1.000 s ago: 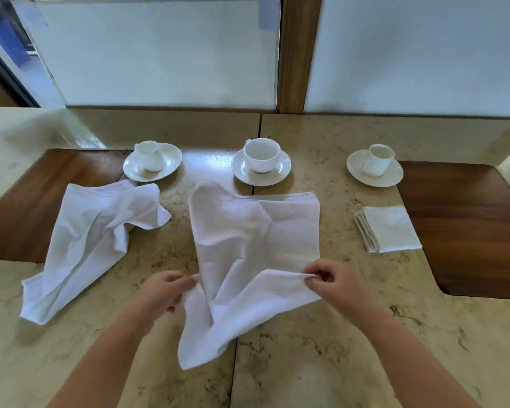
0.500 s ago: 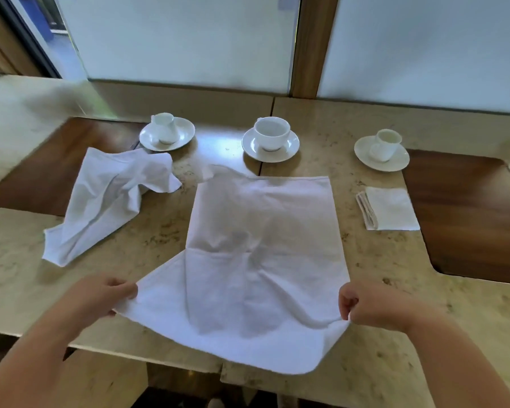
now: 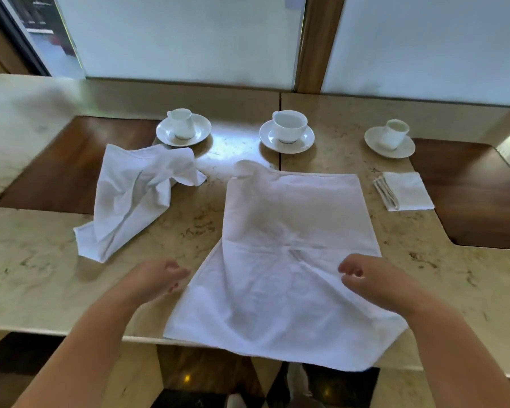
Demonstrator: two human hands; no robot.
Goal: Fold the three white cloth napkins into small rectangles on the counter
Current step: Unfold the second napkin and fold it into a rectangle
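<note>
**Napkin spread flat, hands loose above it**

A person's left hand (image 3: 159, 275) hovers just beside the left edge of a spread white napkin (image 3: 289, 260), fingers loosely curled and holding nothing. The right hand (image 3: 362, 275) hangs over the napkin's right side, fingers likewise relaxed and gripping no cloth. The napkin lies open on the marble counter (image 3: 42, 275), its near edge drooping over the counter's front. A crumpled napkin (image 3: 130, 195) sits to the left, a folded napkin (image 3: 407, 191) to the right. Behind them stand three white cups on saucers: left (image 3: 183, 128), middle (image 3: 287, 131), right (image 3: 392, 136).
</note>
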